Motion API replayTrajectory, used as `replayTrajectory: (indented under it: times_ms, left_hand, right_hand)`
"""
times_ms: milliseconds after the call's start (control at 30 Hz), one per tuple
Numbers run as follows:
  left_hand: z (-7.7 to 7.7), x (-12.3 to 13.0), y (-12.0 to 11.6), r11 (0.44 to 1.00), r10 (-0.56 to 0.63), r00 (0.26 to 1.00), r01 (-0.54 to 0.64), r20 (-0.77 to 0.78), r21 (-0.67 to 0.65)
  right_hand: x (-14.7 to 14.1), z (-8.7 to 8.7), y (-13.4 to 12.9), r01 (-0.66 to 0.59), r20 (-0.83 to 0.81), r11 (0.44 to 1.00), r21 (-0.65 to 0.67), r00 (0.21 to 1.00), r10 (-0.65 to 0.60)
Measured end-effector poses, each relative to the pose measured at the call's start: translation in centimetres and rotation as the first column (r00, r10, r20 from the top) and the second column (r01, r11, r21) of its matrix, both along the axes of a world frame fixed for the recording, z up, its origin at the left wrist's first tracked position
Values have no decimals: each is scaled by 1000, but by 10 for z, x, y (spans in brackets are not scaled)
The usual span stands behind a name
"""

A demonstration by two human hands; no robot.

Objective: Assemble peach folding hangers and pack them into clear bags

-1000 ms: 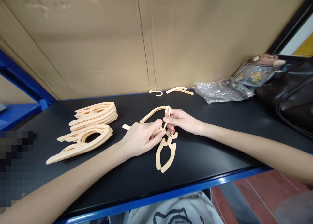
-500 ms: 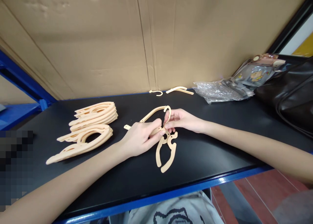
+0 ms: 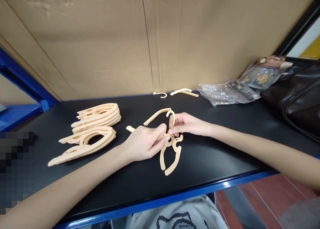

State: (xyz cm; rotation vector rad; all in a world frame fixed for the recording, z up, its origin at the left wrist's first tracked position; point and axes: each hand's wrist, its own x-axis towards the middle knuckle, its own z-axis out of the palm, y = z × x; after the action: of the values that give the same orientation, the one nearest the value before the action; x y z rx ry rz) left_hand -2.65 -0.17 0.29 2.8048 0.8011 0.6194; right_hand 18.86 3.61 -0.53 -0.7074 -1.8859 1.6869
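Note:
My left hand (image 3: 147,141) is closed around a cream plastic hanger arm (image 3: 130,129), whose one end sticks out behind my knuckles and whose other shows at my thumb. Between its fingertips my right hand (image 3: 186,124) pinches a cream hanger hook (image 3: 173,119), curve upward, its base against the arm's tip. My fingers partly hide this joint. Just behind the hook lies a curved hanger arm (image 3: 156,115) on the black table. Notched, curved hanger pieces (image 3: 176,159) lie in front of my fingers, their upper ends partly covered.
Stacked folded hangers (image 3: 97,119) lie on the left of the black table (image 3: 212,159). Along the cardboard wall (image 3: 112,48) are another hook (image 3: 160,94), more hanger arms (image 3: 185,91) and clear plastic packaging (image 3: 228,92). A dark bag (image 3: 295,92) stands at the right.
Both hands stay together at the same joint, with only slight finger movement. The hook has shifted a little toward me. The view has moved slightly.

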Motion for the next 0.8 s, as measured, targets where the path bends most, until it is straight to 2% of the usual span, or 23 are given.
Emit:
replayTrajectory:
  times_ms: [333, 533, 700, 800]
  left_hand:
    - [-2, 1, -1, 974, -24, 999, 31, -34, 225]
    - [-2, 2, -2, 971, 56, 994, -32, -96, 238]
    - [-5, 5, -2, 944, 71, 988, -22, -137, 328]
    - [-5, 6, -2, 943, 86, 987, -37, -133, 332]
  right_hand:
    - [1, 2, -2, 2, 53, 1000, 29, 999, -3]
    - [1, 1, -1, 16, 59, 999, 51, 998, -19]
    - [0, 1, -2, 70, 63, 994, 84, 995, -75]
    - [0, 1, -2, 68, 46, 993, 92, 996, -73]
